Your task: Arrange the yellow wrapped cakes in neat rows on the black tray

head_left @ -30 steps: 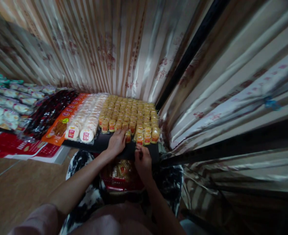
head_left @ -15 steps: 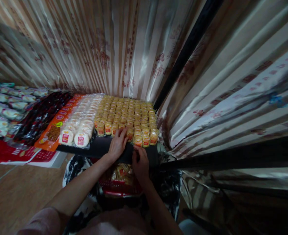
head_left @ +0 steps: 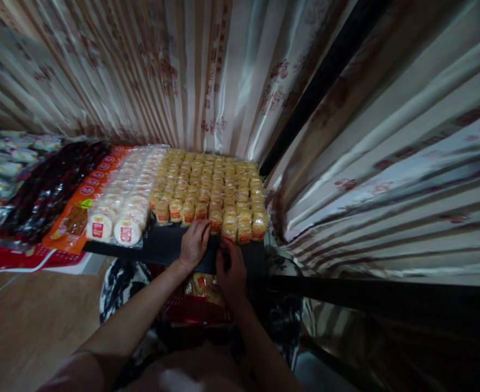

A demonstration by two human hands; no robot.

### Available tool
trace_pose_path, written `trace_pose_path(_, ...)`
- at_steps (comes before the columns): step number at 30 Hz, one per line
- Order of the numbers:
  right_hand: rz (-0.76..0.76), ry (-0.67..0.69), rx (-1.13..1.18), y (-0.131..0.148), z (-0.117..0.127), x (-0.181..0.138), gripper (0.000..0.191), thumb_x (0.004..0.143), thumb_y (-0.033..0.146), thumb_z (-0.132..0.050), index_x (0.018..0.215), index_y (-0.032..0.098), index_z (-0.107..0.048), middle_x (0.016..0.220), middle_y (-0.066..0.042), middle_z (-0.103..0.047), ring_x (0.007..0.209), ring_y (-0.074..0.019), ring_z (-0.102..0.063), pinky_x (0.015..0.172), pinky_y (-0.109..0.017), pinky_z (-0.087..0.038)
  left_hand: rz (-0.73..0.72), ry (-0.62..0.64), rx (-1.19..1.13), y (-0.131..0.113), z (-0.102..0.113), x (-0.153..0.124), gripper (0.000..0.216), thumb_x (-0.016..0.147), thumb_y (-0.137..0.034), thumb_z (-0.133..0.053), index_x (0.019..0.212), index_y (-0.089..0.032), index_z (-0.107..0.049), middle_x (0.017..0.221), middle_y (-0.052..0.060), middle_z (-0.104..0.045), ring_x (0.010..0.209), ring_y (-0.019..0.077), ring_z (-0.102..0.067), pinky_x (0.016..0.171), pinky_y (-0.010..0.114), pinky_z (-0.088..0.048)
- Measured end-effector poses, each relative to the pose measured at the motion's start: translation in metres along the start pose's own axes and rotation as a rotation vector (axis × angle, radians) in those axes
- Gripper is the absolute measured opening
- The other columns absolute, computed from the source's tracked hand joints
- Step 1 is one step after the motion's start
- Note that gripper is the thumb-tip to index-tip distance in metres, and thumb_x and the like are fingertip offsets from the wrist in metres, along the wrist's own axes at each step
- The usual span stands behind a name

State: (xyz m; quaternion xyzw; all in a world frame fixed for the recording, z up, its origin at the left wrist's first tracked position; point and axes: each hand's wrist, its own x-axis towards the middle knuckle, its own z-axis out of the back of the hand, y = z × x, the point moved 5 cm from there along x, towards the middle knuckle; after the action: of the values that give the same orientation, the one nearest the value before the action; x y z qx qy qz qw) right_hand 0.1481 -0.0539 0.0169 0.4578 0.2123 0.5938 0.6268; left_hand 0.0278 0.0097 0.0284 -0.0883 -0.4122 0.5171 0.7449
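Observation:
Rows of small yellow wrapped cakes [head_left: 211, 185] cover the right part of a dark shelf board [head_left: 162, 247]. My left hand [head_left: 194, 245] lies on the board's front edge, its fingers stretched toward the front row of cakes and touching one. My right hand [head_left: 230, 269] is just right of it, fingers curled in a pinch below the front row; what they hold is hidden. Below my hands sits a red basket [head_left: 190, 307] with more yellow packets.
White round wrapped cakes [head_left: 121, 209] lie left of the yellow ones, then orange packets [head_left: 80, 201], dark packets [head_left: 39, 190] and pale packets [head_left: 2, 163]. Striped shiny cloth [head_left: 190, 81] hangs behind and to the right. A black post [head_left: 317, 81] rises at the shelf's right corner. Wood floor [head_left: 27, 321] at left.
My view has shifted slightly right and closer. Both hands have slid a little back from the front row of cakes toward the board's edge, the right hand drawing nearer the left.

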Motion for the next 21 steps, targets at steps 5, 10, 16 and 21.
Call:
trace_pose_path(5, -0.010, 0.038, 0.051, 0.003, 0.000, 0.000, 0.036, 0.081, 0.020, -0.046, 0.116, 0.016, -0.049, 0.101, -0.009, -0.058, 0.082, -0.0154, -0.058, 0.072, -0.028, -0.049, -0.015, 0.007, 0.010, 0.000, 0.001, 0.000, 0.020, 0.087, -0.014, -0.043, 0.104, -0.016, -0.053, 0.092, 0.006, -0.060, 0.088, 0.0146, -0.057, 0.081, 0.026, -0.048)
trace_pose_path(10, 0.030, 0.042, 0.118, 0.002, 0.002, -0.005, 0.033, 0.081, 0.021, -0.046, 0.114, 0.016, -0.052, 0.096, -0.008, -0.060, 0.077, -0.0146, -0.058, 0.068, -0.027, -0.049, -0.040, -0.015, -0.005, 0.000, 0.001, -0.002, 0.022, 0.086, -0.012, -0.038, 0.105, -0.014, -0.050, 0.094, 0.008, -0.060, 0.091, 0.0153, -0.057, 0.082, 0.027, -0.047)
trace_pose_path(16, 0.103, 0.104, 0.113, 0.005, 0.010, -0.013, 0.022, 0.085, 0.023, -0.043, 0.099, 0.016, -0.060, 0.084, -0.006, -0.062, 0.077, -0.0159, -0.059, 0.070, -0.029, -0.048, 0.008, -0.022, -0.045, -0.006, 0.014, -0.019, 0.022, 0.083, -0.008, -0.036, 0.096, -0.017, -0.052, 0.091, 0.006, -0.058, 0.089, 0.0139, -0.056, 0.081, 0.026, -0.047)
trace_pose_path(21, 0.258, 0.237, 0.022, 0.023, 0.007, -0.041, 0.020, 0.084, 0.023, -0.043, 0.087, 0.018, -0.062, 0.077, -0.006, -0.063, 0.072, -0.0149, -0.058, 0.067, -0.027, -0.047, 0.032, 0.033, -0.124, -0.019, 0.035, -0.075, 0.019, 0.083, -0.011, -0.038, 0.088, -0.018, -0.055, 0.086, 0.004, -0.058, 0.086, 0.0134, -0.056, 0.076, 0.025, -0.048)
